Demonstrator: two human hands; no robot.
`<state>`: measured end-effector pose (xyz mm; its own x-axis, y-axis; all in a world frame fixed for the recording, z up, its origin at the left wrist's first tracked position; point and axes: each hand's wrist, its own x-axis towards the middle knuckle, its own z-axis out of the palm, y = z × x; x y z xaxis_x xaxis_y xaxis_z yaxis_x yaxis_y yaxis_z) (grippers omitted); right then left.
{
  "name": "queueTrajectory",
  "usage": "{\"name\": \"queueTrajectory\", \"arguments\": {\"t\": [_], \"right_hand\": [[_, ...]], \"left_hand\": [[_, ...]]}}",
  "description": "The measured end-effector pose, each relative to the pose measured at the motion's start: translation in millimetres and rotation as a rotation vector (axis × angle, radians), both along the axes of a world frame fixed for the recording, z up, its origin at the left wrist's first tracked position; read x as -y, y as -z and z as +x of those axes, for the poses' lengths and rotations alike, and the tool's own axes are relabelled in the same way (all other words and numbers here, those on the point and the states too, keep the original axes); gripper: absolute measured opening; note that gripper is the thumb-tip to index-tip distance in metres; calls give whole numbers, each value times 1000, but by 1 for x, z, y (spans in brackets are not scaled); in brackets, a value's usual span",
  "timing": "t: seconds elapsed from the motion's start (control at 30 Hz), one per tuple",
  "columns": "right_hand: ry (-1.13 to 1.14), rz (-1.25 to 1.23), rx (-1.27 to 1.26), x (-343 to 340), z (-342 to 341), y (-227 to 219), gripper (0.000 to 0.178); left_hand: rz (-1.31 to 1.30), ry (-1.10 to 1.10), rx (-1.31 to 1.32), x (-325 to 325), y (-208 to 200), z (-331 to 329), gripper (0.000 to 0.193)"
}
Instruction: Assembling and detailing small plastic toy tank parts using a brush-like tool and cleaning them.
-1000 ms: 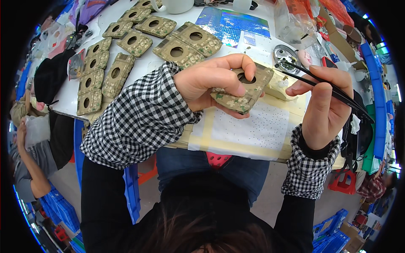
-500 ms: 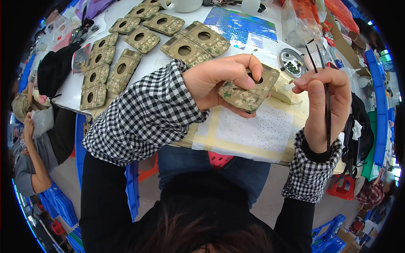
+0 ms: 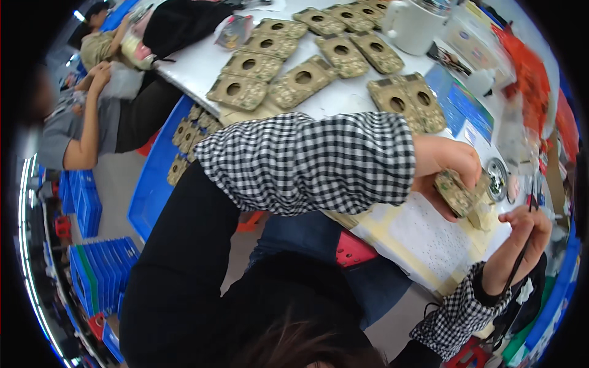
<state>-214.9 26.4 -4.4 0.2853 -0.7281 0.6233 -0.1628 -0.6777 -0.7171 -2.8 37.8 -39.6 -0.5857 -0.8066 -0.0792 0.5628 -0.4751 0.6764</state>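
Observation:
My left hand point(image 3: 446, 161) is closed around a small camouflage-patterned piece point(image 3: 454, 194); its fingers cover part of it. To the right, my right hand point(image 3: 521, 242) grips dark tweezers point(image 3: 523, 259), their tips pointing away from me. A round clear dish point(image 3: 496, 178) with small dark bits stands just beyond the held piece. A pale block point(image 3: 483, 218) lies beside that piece. Beneath my hands a white sheet point(image 3: 423, 242) dotted with tiny specks is edged with yellowish tape. Several more camouflage pieces with round holes point(image 3: 248, 65) lie on the white table point(image 3: 187, 73).
A white mug point(image 3: 414, 27) stands at the far side, near a shiny blue sheet point(image 3: 466, 107). Red plastic bags point(image 3: 521, 61) crowd the right. At the left, a blue bin point(image 3: 147, 193) holds more camouflage pieces below the table edge. Another person point(image 3: 86, 129) sits beyond it.
The view has swung left, so the table appears shifted right and tilted, and the blue bin shows more. My left hand keeps the camouflage piece, my right the tweezers.

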Motion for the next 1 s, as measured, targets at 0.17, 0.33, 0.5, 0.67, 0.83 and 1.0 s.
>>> {"name": "queueTrajectory", "arguments": {"t": [0.17, 0.33, 0.5, 0.67, 0.83, 1.0], "right_hand": [[57, -14, -51, -5, 2, 0, 13], [57, -23, -101, -6, 1, 0, 15], [60, -30, -107, -8, 2, -1, 13], [76, -45, -139, -9, 0, 0, 12], [62, -77, -124, -7, -2, -1, 7], [136, -15, -131, -1, 5, -3, 8]], "left_hand": [[-12, -23, 38, 3, 2, -1, 24], [0, -56, 52, 6, 3, -1, 23], [9, -60, 25, 9, 6, -2, 25], [26, -71, 30, 8, 6, -2, 26], [-70, -87, 13, 8, 6, -6, 23], [-79, -61, -12, 2, 7, 7, 19]]}}
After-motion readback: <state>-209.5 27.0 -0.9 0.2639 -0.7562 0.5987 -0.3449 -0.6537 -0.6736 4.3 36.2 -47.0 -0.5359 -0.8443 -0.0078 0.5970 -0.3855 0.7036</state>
